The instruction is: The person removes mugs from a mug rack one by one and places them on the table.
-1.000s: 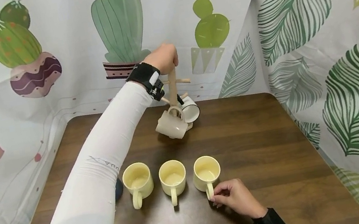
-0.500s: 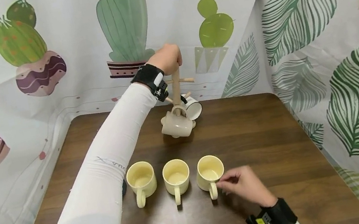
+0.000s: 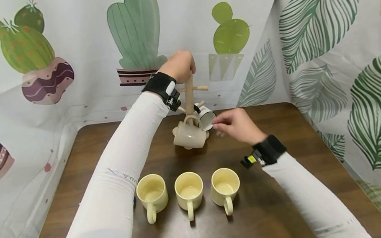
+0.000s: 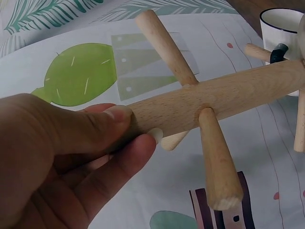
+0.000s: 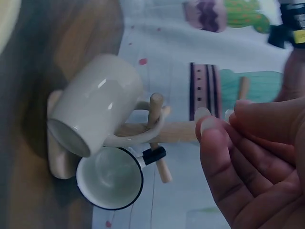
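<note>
My left hand (image 3: 179,66) grips the top of a wooden mug rack (image 4: 248,88), thumb and fingers round its post. A beige mug (image 3: 189,137) hangs by its handle from a lower peg, tilted. Beside it hangs a white mug (image 5: 109,179) with a dark rim and dark handle. My right hand (image 3: 238,126) is just right of the white mug, in the air, its fingers bent loosely with nothing between them. Three yellow mugs stand upright in a row: a left one (image 3: 152,191), a middle one (image 3: 189,191) and a right one (image 3: 224,185), handles towards me.
The brown wooden table (image 3: 277,222) carries everything. A printed cloth (image 3: 86,48) with cacti and leaves hangs behind and at the sides. A dark object, mostly hidden by my left sleeve (image 3: 104,193), sits left of the yellow mugs. Upper pegs (image 4: 219,167) of the rack are bare.
My right hand has left the right yellow mug's handle and moved forward to beside the white mug. The yellow mugs stay put. My left hand still holds the rack's top.
</note>
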{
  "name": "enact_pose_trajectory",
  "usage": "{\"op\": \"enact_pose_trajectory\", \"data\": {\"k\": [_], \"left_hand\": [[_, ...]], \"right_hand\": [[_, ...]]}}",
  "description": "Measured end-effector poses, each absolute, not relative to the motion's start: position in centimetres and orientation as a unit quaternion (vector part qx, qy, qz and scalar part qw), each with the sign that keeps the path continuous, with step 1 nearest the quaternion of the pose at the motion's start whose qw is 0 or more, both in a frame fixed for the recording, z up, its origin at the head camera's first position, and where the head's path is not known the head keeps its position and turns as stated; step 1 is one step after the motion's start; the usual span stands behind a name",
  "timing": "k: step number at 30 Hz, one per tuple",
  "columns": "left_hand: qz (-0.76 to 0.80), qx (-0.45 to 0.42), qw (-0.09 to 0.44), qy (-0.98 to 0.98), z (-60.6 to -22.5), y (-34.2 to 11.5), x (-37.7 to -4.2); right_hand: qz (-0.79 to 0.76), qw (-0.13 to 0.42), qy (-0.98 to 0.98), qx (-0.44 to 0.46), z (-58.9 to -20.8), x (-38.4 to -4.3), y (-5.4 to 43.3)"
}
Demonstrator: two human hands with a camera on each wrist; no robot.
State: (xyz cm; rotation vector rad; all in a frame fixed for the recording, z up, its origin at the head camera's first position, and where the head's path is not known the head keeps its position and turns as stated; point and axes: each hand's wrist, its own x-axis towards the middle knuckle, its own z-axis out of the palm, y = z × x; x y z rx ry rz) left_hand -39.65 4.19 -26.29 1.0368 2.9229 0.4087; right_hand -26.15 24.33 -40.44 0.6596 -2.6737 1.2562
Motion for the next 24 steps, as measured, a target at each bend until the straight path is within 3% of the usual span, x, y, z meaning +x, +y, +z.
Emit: {"op": "enact_pose_trajectory", "data": {"k": [9,16,24], "left_hand": [[0.129,0.324,0.005,0.937,-26.5,3.9,-39.5],[0.138,0.331,-0.002,0.933,-27.1,4.5,-39.6],[0.138,0.327,-0.012,0.935,-27.0,4.0,-39.5]], "right_hand": [[0.269,0.037,-0.927,0.259,-40.3,-32.7,20.1],[0.199,0.053,-0.94,0.274,-41.0,-34.9,19.1],[0.18,0.025,-0.945,0.271,-40.5,-35.8,17.9]]}}
